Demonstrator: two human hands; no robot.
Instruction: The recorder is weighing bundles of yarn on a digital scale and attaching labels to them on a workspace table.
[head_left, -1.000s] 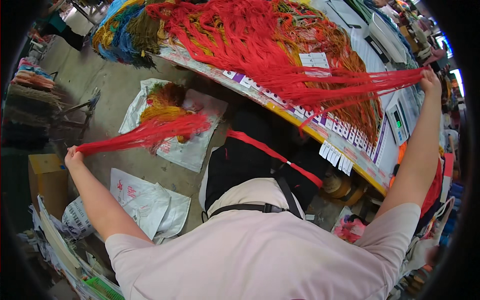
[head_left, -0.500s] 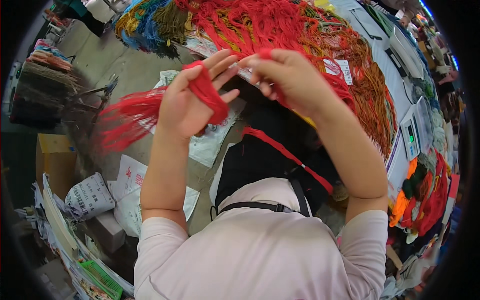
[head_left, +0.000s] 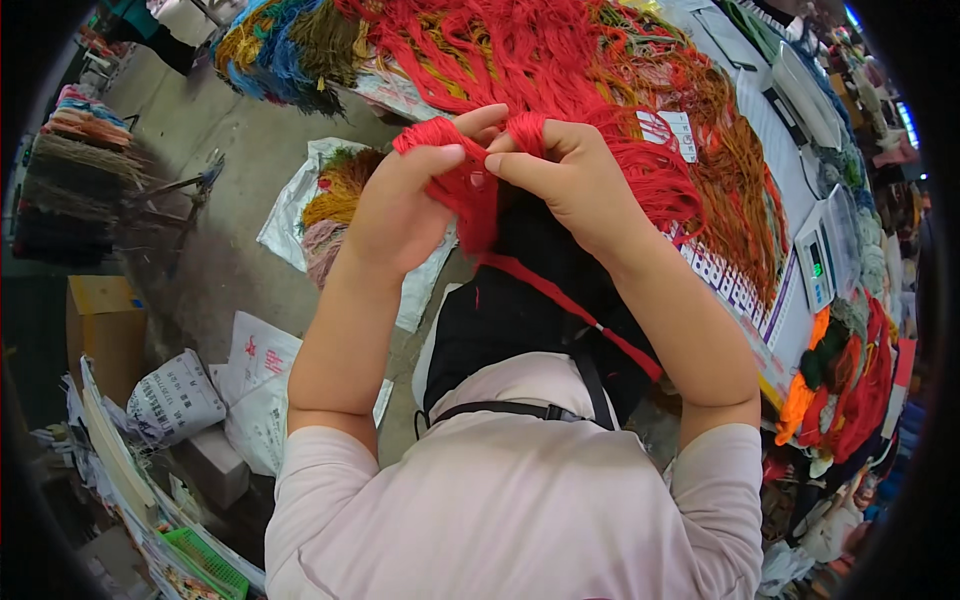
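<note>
Holding red yarn (head_left: 478, 208) in both hands, over the lap (head_left: 480, 325) and near the table (head_left: 765, 140). Clamping it under the thumb of the left hand (head_left: 395, 205), with the upper fingers partly stretched. Gripping more of it in the curled fingers of the right hand (head_left: 565, 180), with thumb close to the left thumb; cannot tell whether touching.

Can see red characters on a white sack (head_left: 262, 355), dark printed lines on a bulging white bag (head_left: 180, 400) beside it, small printing on a paper sheet (head_left: 683, 135) atop the yarn heap (head_left: 500, 55), and dark round marks along a purple-and-white strip (head_left: 735, 290). Also a green-lit display on a pale scale (head_left: 812, 260).

Loose and stringy in the heap: red, gold and rust strands. Across the lap, a narrow red band (head_left: 540, 285) with a white tie.

On a crinkled pale sack (head_left: 285, 240) on the floor, gold, green and pinkish yarn (head_left: 340, 200). At left, a brown cardboard box (head_left: 105, 330); lower, a green plastic basket (head_left: 205, 560) with holes in its wall. Cannot tell the contents of either.
</note>
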